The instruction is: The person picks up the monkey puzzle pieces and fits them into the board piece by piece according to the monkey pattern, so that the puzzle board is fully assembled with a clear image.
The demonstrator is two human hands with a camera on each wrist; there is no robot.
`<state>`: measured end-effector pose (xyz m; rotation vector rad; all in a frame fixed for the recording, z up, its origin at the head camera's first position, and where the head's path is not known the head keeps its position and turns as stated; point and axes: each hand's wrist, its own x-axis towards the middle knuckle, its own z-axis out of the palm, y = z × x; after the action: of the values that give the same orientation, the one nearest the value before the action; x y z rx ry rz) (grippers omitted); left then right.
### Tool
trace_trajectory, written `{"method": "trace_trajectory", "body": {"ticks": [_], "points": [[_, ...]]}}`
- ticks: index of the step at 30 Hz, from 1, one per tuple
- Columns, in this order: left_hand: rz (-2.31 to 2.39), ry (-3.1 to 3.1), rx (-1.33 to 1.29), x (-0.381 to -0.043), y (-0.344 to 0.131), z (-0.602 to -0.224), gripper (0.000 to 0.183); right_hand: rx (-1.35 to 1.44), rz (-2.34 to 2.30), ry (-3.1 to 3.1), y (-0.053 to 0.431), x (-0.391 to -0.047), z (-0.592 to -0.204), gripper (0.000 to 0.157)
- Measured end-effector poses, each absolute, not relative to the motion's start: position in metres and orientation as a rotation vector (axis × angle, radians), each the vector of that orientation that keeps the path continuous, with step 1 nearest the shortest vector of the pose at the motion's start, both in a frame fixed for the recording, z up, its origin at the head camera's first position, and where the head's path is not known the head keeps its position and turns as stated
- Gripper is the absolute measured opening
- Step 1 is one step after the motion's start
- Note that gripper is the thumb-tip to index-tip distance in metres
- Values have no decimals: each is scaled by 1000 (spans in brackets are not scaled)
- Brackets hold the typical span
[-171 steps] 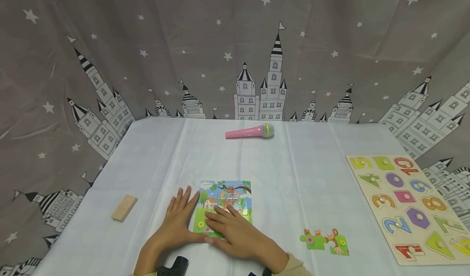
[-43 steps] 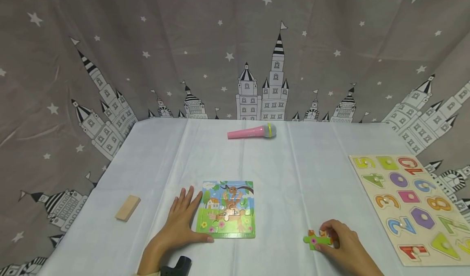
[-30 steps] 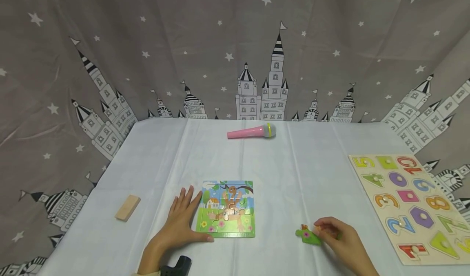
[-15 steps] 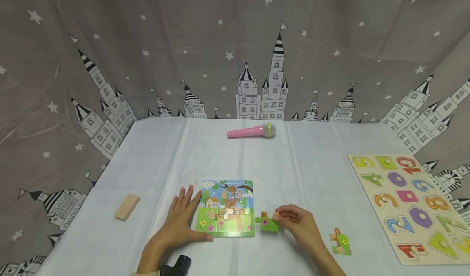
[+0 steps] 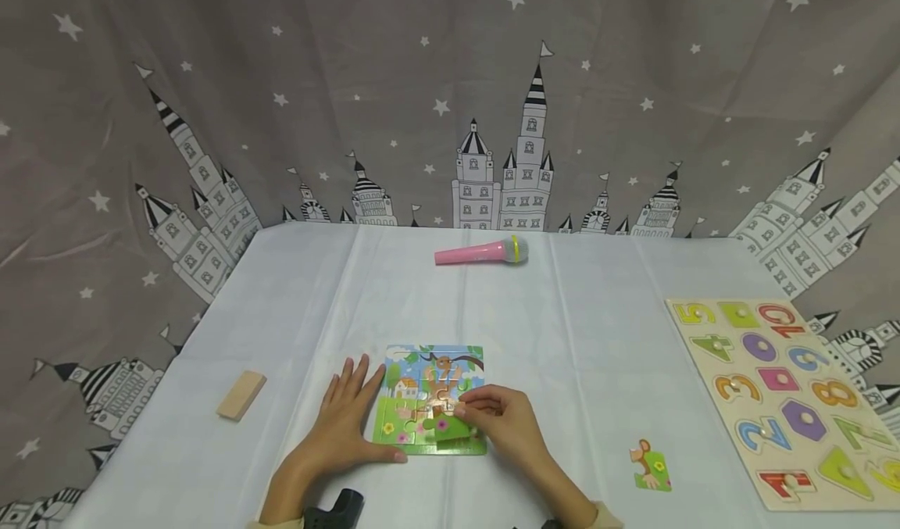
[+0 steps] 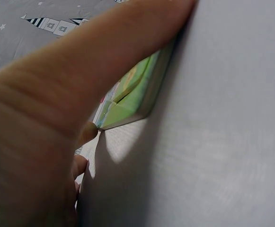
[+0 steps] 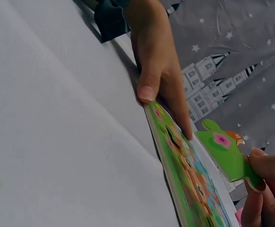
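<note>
My right hand (image 5: 505, 423) pinches a green jigsaw piece (image 5: 448, 427) with a pink flower on it, by its right side. The piece is tilted and overlaps the lower right part of a square jigsaw puzzle (image 5: 408, 404) in the head view. In the right wrist view this jigsaw piece (image 7: 222, 149) shows between thumb and fingers, raised above the board. Fingers spread, my left hand (image 5: 341, 427) rests on the cloth, along the puzzle's left side and lower left corner. The left wrist view shows the puzzle's green edge (image 6: 128, 106) beyond that hand.
Another jigsaw piece (image 5: 651, 466), with a monkey's face, lies to the right on the white cloth. A wooden number board (image 5: 773, 404) stands at the far right. A pink toy microphone (image 5: 478, 253) lies at the back, a wooden block (image 5: 241, 395) at the left.
My right hand left the puzzle, picked up the flower piece from beside the monkey piece and carried it left over the puzzle. The left hand has stayed beside the puzzle.
</note>
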<state>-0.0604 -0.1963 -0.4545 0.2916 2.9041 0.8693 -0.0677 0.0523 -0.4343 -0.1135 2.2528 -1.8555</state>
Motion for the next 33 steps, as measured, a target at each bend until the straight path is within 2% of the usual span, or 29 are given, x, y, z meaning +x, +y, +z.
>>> {"method": "trace_trajectory", "body": {"ticks": [18, 33], "points": [[878, 2906, 323, -59, -196, -452, 121, -197, -1686, 2528, 21, -70, -447, 16], [866, 2924, 312, -60, -195, -454, 121, -408, -1410, 2868, 17, -64, -450, 6]]}}
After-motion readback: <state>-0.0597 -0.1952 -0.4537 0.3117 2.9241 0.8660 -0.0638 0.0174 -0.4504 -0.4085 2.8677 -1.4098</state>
